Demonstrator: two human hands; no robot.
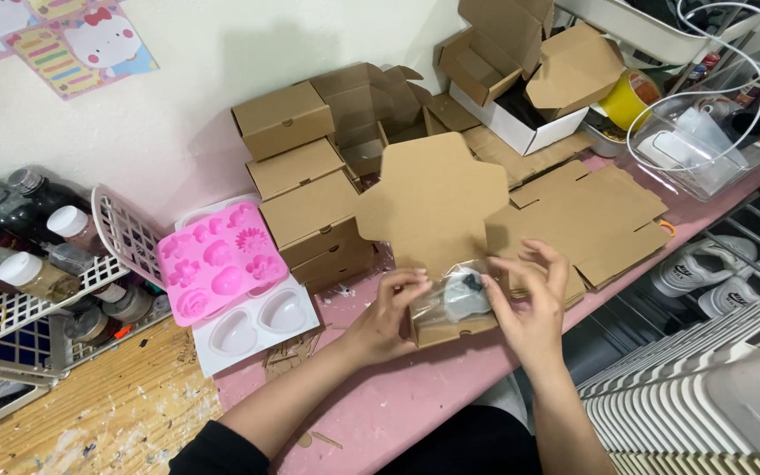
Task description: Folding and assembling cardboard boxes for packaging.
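Both hands hold a small clear plastic bag (455,297) with a grey-and-dark object inside it. My left hand (390,310) pinches the bag's left edge. On the bag's right side, my right hand (531,303) grips it with fingers curled over the top. The bag hovers over a small open brown cardboard box (437,327) on the pink table (398,405). The box's lid flap (433,198) stands open behind the bag.
Folded brown boxes (310,207) are stacked at the back, flat box blanks (591,220) lie to the right. A pink silicone mould (217,264) sits on white heart moulds (257,325). A white basket of bottles (37,264) stands left. Shoes (705,264) and a radiator (688,396) are right.
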